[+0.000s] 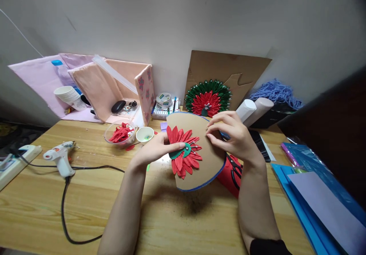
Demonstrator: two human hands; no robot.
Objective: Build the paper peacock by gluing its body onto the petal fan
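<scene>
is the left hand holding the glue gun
No, the glue gun rests on the table, while the left hand holds the cardboard piece bearing red petals.

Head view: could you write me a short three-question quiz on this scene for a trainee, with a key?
1. Which hand's thumb lies over the green piece?
2. True or false: the glue gun is to the left of the clear bowl.
3. What colour runs along the curved edge of the held cardboard? A) yellow B) blue C) white

Key: 1. The left hand. 2. True. 3. B.
</scene>
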